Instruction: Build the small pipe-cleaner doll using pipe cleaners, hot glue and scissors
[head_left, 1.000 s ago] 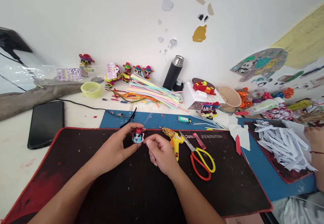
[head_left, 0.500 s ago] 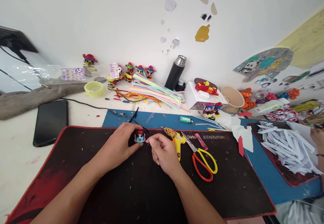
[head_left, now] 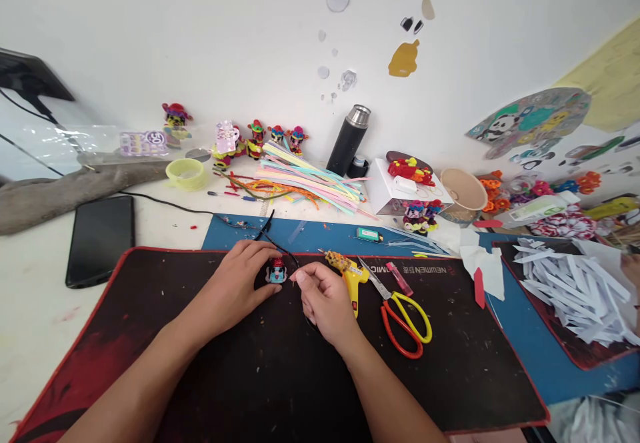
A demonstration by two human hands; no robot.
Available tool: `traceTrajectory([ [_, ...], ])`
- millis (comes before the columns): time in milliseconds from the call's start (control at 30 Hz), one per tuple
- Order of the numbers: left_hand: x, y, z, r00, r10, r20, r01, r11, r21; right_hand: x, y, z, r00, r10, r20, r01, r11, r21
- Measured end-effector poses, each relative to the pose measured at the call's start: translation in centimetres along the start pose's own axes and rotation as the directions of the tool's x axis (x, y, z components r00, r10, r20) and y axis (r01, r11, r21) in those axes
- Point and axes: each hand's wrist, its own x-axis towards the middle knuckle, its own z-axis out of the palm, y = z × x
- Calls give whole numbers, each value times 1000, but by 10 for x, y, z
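A small doll figure (head_left: 277, 272) with a red top and a light blue body stands between the thumb and fingers of my left hand (head_left: 243, 273), which closes around it over the dark mat. Just to its right, my right hand (head_left: 325, 299) pinches a tiny pinkish thing at its fingertips, too small to make out. The two hands are apart by a narrow gap. Beyond the right hand lie a yellow glue gun (head_left: 354, 283) and open scissors (head_left: 400, 313) with red and yellow handles. A black cord (head_left: 280, 246) runs behind the figure.
Pastel fuzzy strips (head_left: 315, 179) lie in a heap at the back, near a black flask (head_left: 349, 141). A phone (head_left: 101, 239) rests at left beside a yellow tape roll (head_left: 185, 174). Cut white paper strips (head_left: 575, 293) fill the right side. A green-labelled box (head_left: 369, 235) lies behind the mat.
The view has shifted slightly. Both hands stay almost in place, with the figure still in the left hand and the right fingertips still pinched beside it.
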Motion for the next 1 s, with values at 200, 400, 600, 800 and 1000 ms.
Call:
traceTrajectory([
  [200, -1, -1, 0, 999, 36, 2, -36, 998, 50, 0, 1, 0, 1000, -11, -4, 11, 1000, 12],
  [400, -3, 0, -1, 995, 96, 17, -98, 983, 155, 0, 1, 1, 1000, -8, -19, 9, 999, 44],
  [600, -3, -2, 0, 995, 101, 10, -102, 980, 170, 1, 1, 1, 1000, -9, -21, 10, 999, 36],
  [800, -5, -7, -4, 994, 110, 22, -112, 978, 176, 1, 2, 0, 1000, -6, -25, 7, 1000, 24],
  [1000, -6, -10, -7, 993, 114, 38, -120, 976, 184, 1, 1, 0, 1000, 2, -19, -2, 1000, 14],
])
